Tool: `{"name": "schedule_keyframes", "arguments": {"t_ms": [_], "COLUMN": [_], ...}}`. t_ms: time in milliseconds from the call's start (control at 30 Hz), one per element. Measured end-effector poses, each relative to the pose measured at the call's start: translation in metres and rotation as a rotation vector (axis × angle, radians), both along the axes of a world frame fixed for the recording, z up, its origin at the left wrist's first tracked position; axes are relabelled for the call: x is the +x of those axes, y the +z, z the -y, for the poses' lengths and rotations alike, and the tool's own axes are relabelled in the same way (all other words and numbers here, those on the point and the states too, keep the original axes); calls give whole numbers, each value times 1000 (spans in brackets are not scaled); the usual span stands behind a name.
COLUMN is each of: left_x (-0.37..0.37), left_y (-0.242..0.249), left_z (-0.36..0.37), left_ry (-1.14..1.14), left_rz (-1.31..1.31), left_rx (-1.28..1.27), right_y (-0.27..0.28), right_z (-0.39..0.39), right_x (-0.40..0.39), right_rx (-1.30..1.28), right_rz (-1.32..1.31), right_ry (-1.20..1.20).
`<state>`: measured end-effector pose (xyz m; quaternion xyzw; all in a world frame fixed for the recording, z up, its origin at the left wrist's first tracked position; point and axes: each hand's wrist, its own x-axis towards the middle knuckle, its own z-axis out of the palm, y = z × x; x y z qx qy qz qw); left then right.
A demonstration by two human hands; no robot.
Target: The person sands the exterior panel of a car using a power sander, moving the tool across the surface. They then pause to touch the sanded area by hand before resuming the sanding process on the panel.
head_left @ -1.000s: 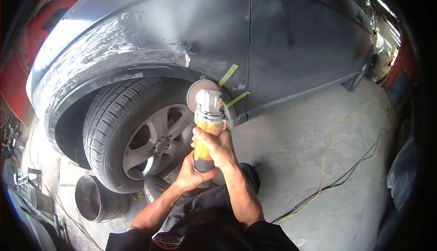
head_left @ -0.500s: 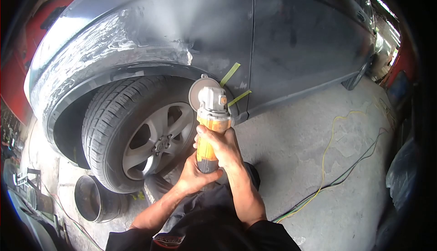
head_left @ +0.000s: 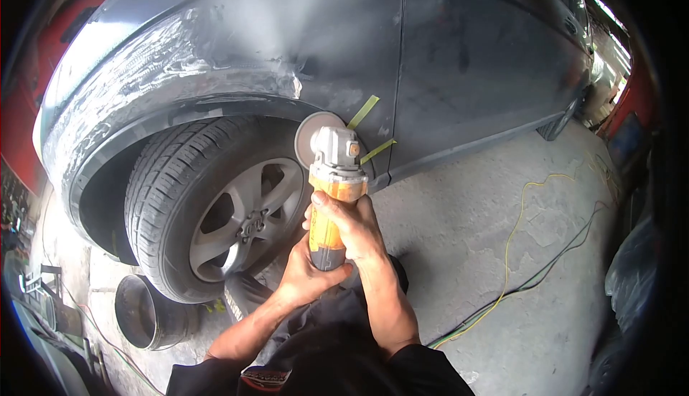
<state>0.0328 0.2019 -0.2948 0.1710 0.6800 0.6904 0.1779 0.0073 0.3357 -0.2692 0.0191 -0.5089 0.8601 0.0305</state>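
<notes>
Both hands grip one grinder [head_left: 331, 194]: right hand [head_left: 349, 227] wrapped round its orange body, left hand [head_left: 305, 275] closed on its near end. Disc [head_left: 314, 134] sits at the car [head_left: 445, 59] wheel-arch edge, right of one wheel [head_left: 215, 206], beside two tape strips [head_left: 364, 111]. One bucket [head_left: 143, 312] lies near left.

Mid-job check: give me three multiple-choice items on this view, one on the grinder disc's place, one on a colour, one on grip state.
1. The angle grinder disc sits:
A. at the wheel arch edge, beside the tape strips
B. on the floor
C. on the door glass

2. The grinder body is:
A. blue
B. orange
C. white

3. The grinder is held by:
A. no hand
B. one hand
C. both hands

Answers: 1 A, the disc meets the arch above the tyre. 2 B, orange shows above the fingers. 3 C, right hand and left hand both wrap the handle.
</notes>
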Motion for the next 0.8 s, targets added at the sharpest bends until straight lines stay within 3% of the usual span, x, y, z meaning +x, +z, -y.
{"name": "schedule_keyframes", "arguments": {"t_ms": [167,300,467,800], "left_x": [0,-11,-4,-22], "left_y": [-16,-16,-41,-44], "left_z": [1,5,5,5], "left_ry": [3,-77,-83,-167], "left_rz": [-63,7,-8,-23], "left_rx": [18,71,119,126], "right_y": [-8,-9,-24,-17], "right_z": [1,2,5,4], "right_x": [3,-5,2,-4], "right_rx": [-59,79,64,172], "right_rz": [-17,-37,9,-16], "right_ry": [6,-50,-69,-148]}}
